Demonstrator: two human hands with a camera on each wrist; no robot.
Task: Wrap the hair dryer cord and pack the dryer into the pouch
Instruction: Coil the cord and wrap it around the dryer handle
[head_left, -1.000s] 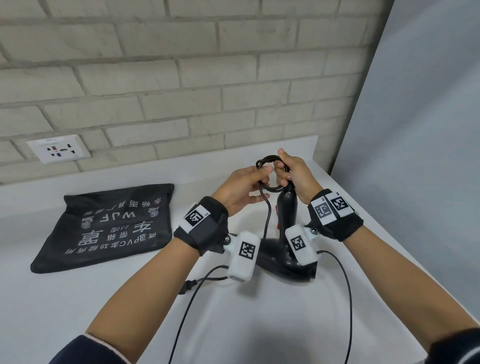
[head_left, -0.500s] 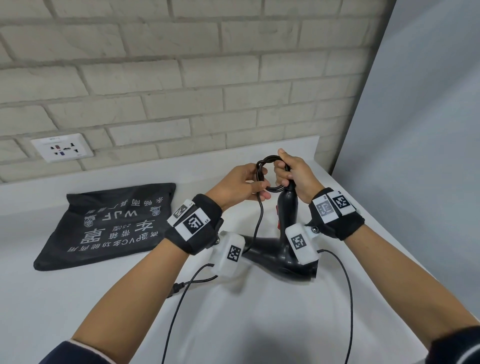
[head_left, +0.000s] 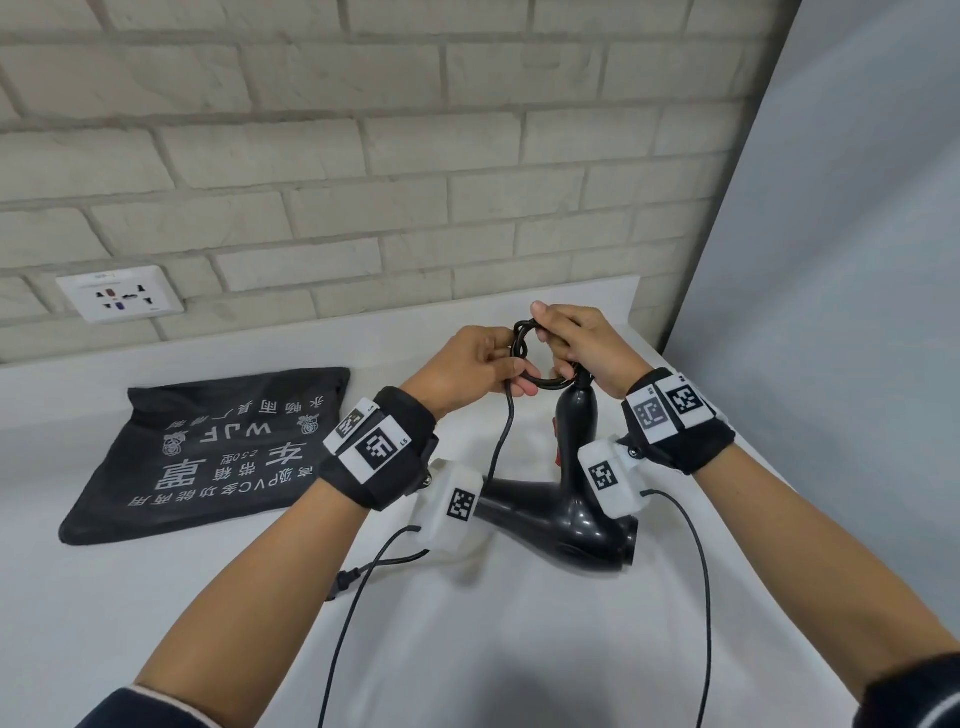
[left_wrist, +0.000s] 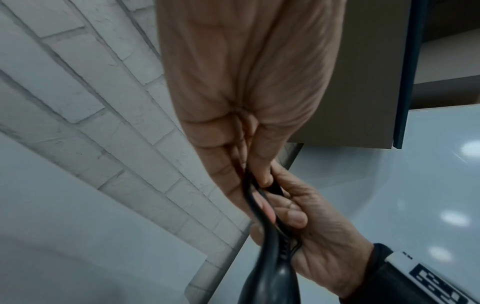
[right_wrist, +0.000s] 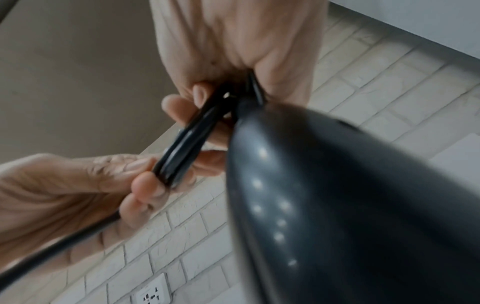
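A black hair dryer (head_left: 566, 514) stands on the white counter (head_left: 467, 649), handle end up. Its black cord (head_left: 522, 348) is coiled in small loops above the handle top. My right hand (head_left: 576, 345) grips the coil's right side at the handle end (right_wrist: 337, 205). My left hand (head_left: 478, 369) pinches the coil's left side (right_wrist: 179, 158), and the loose cord (head_left: 501, 447) hangs down from it. The plug (head_left: 345, 581) lies on the counter under my left forearm. The black pouch (head_left: 208, 457) lies flat to the left.
A brick wall (head_left: 363, 156) backs the counter, with a white socket plate (head_left: 119, 293) at the left. A grey panel (head_left: 831, 312) closes off the right side. Wrist-camera cables (head_left: 696, 571) trail over the counter near the dryer.
My left hand has shifted slightly up along the coil with the loose cord, and the plug has slid a little on the counter. The right hand keeps its grip.
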